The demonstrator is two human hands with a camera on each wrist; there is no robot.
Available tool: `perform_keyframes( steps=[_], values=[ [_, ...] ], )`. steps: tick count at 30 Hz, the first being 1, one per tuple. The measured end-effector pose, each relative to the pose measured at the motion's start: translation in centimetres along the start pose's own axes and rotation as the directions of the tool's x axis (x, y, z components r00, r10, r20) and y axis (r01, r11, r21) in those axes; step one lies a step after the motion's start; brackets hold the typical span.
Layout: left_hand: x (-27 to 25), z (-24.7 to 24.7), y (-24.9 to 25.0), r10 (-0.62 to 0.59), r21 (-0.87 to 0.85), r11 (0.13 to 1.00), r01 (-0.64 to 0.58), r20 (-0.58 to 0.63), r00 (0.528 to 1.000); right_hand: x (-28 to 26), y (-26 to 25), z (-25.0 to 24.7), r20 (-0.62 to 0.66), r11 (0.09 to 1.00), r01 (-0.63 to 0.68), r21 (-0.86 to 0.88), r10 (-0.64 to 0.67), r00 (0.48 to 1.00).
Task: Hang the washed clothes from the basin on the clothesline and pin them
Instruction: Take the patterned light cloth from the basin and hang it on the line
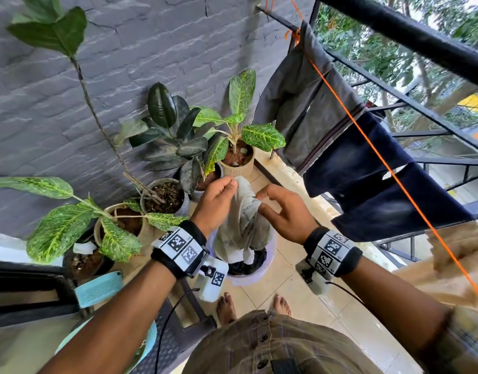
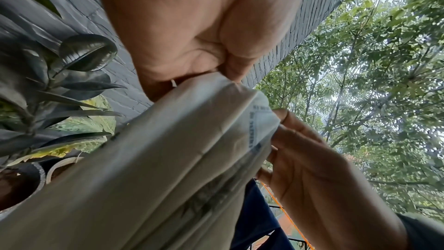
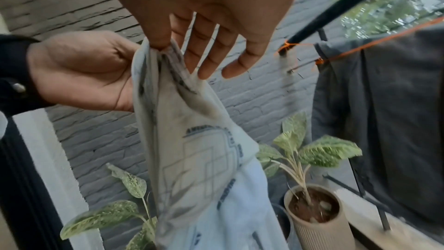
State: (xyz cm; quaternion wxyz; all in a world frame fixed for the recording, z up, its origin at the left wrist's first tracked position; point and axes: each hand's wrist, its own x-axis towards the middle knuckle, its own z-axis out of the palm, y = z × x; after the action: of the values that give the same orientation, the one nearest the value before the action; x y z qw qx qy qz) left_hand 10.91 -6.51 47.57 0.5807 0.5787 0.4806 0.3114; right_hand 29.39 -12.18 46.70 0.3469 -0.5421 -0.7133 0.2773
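A pale printed garment hangs lifted above the lavender basin on the floor, where dark clothes still lie. My left hand pinches the garment's top edge, and my right hand pinches the fabric just beside it. In the left wrist view the garment runs from my left hand toward my right hand. The right wrist view shows thumb and forefinger of my right hand nipping the garment, the other fingers spread. The orange clothesline runs along the right.
On the line hang a grey garment, a navy one and a tan cloth. Several potted plants stand along the grey brick wall. A black railing borders the right; my bare feet stand near the basin.
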Motion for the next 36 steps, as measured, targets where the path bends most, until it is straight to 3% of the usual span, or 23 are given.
perform_keyframes(
  steps=[4, 7, 10, 15, 20, 22, 27, 31, 36],
  values=[
    [0.0, -0.5, -0.2, 0.106, 0.124, 0.987, -0.103, -0.020, 0.994, 0.9, -0.7, -0.3, 0.058, 0.999, -0.014, -0.035, 0.016, 0.998],
    [-0.4, -1.1, -1.2, 0.185, 0.317, 0.933, -0.171, -0.017, 0.983, 1.4, -0.8, -0.2, 0.094, 0.996, -0.007, -0.091, 0.015, 0.995],
    [-1.0, -1.5, -2.2, 0.266, 0.390, 0.892, -0.228, -0.045, 0.963, 2.1, -0.6, -0.1, 0.086, 0.993, -0.052, -0.102, 0.061, 0.994],
    [-2.0, -1.9, -3.9, 0.280, 0.487, 0.840, -0.237, -0.015, 0.960, 2.7, -0.7, 0.3, 0.023, 0.987, -0.163, -0.008, 0.163, 0.986],
    [-2.9, -0.6, -6.0, 0.165, 0.585, 0.788, -0.191, 0.098, 0.981, 3.8, -1.7, 0.7, 0.043, 0.955, -0.244, 0.169, 0.241, 0.970],
    [-2.9, -0.5, -6.5, 0.156, 0.594, 0.778, -0.204, 0.132, 0.979, 4.3, -1.9, 0.5, 0.015, 0.931, -0.280, 0.233, 0.284, 0.959],
    [-2.4, -2.1, -6.1, 0.191, 0.620, 0.762, -0.188, 0.062, 0.980, 4.7, -0.4, -0.6, -0.053, 0.900, -0.349, 0.259, 0.375, 0.926],
    [-2.1, -3.7, -4.9, 0.227, 0.532, 0.819, -0.215, 0.044, 0.973, 4.2, 2.2, -1.3, -0.101, 0.898, -0.420, 0.131, 0.433, 0.896],
    [-1.9, -3.7, -2.6, 0.254, 0.371, 0.893, -0.254, 0.052, 0.966, 3.2, 3.1, -1.3, -0.026, 0.871, -0.468, 0.152, 0.477, 0.879]
  ],
)
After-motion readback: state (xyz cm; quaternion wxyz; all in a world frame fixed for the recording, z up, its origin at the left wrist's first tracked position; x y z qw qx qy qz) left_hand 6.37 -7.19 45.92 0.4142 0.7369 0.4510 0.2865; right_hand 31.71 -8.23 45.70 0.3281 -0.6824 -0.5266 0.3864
